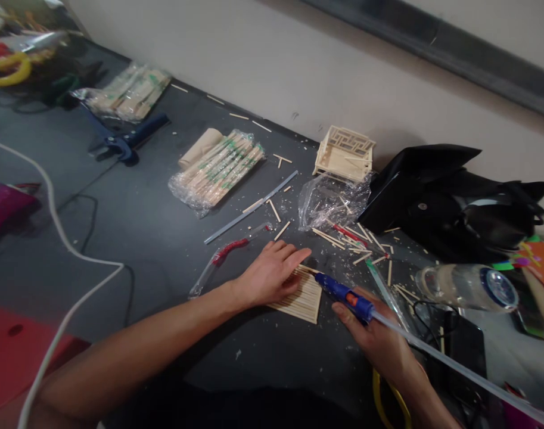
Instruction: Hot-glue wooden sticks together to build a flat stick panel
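Observation:
A flat panel of thin wooden sticks (304,302) lies on the dark table. Over its upper left part rests my left hand (274,271), its fingers close together at a stick along the panel's top edge; the fingertips are partly hidden. My right hand (379,333) is wrapped round a blue glue gun (345,295), whose tip points left at the panel's top edge, near the left fingers. A long clear glue stick (454,363) extends from the gun's back end. Behind the panel stands a small wooden stick model (345,154).
Loose sticks (329,238) and crumbs surround a crumpled plastic bag (334,199). A glass jar (468,287) and a black bag (450,202) are at the right. Wrapped stick bundles (222,167), a blue tool (124,140) and a white cable (66,238) lie left.

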{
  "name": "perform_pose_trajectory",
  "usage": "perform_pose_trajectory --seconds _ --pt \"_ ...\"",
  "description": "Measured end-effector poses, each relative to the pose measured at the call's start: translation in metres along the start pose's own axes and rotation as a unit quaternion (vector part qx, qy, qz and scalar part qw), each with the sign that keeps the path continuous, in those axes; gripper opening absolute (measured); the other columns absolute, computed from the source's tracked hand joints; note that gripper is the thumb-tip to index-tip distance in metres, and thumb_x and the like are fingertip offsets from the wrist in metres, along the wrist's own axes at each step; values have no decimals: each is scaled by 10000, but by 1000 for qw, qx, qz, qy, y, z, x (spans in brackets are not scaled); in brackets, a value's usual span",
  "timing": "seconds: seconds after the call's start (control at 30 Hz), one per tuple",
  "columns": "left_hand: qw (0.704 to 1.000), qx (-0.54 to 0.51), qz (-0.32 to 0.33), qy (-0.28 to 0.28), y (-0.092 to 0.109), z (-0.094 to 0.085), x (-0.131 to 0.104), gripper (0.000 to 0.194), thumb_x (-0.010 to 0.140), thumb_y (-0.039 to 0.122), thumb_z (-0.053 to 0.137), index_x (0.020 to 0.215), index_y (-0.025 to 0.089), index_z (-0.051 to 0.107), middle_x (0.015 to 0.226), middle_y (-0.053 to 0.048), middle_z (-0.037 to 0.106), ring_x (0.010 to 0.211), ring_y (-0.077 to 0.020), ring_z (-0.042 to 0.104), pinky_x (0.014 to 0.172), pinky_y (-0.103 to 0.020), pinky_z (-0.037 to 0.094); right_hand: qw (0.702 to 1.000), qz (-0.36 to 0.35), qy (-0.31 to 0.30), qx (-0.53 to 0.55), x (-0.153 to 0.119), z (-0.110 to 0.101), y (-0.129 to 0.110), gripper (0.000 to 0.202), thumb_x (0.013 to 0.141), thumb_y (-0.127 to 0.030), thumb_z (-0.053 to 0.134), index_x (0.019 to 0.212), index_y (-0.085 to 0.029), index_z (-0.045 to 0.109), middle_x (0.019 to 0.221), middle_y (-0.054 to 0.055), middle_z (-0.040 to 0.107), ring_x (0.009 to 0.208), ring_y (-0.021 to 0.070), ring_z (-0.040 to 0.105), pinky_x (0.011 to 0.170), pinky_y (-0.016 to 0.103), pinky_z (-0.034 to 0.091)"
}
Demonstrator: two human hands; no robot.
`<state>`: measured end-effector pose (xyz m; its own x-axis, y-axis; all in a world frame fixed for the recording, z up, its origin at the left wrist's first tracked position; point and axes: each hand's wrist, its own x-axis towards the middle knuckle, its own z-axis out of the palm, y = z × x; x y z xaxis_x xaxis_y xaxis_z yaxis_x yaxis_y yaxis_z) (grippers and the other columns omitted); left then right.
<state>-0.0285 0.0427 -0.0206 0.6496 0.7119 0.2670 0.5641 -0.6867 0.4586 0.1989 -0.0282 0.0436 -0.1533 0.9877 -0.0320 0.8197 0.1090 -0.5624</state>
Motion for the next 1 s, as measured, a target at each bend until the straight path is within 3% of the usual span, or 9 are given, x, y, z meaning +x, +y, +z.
perform_pose_trajectory --seconds 0.23,0.47,0.67,0.87,1.0 --pt "1000 -6 4 -20 1 -3 1 491 872 281 567 1337 152 471 1071 -107 655 967 -244 550 801 -363 399 1000 -12 -26 -4 7 1 -6 356 921 -500 519 681 -244 582 636 1 629 576 165 616 527 276 467" --pt "999 -16 22 -44 3 -7 2 623 789 705 632 1137 188 636 1058 -87 638 936 -256 513 777 -372 357 999 -1 -13 -35 4 -7 -1 334 905 -491 534 671 -266 612 646 8 658 579 189 633 514 292 487" --pt "999 -14 30 -31 3 -6 3 655 768 740 632 1105 179 651 1044 -80 635 906 -244 503 757 -363 335 996 -6 -42 -76 1 -21 -1 276 920 -429 548 723 -268 654 655 22 668 568 193 634 528 314 487" --pt "998 -24 38 -46 8 -11 2 896 611 885 597 1110 141 631 1045 -90 622 892 -253 505 802 -404 354 988 -40 -53 -140 2 -27 -3 344 966 -449 485 727 -254 639 654 28 671 547 181 635 513 300 483" --pt "996 4 54 -64 9 -13 2 851 657 850 591 1115 134 622 1086 -110 623 918 -266 506 808 -409 344 982 -69 -67 -162 9 -33 -9 313 976 -415 486 781 -249 666 732 47 705 650 193 686 589 294 537"
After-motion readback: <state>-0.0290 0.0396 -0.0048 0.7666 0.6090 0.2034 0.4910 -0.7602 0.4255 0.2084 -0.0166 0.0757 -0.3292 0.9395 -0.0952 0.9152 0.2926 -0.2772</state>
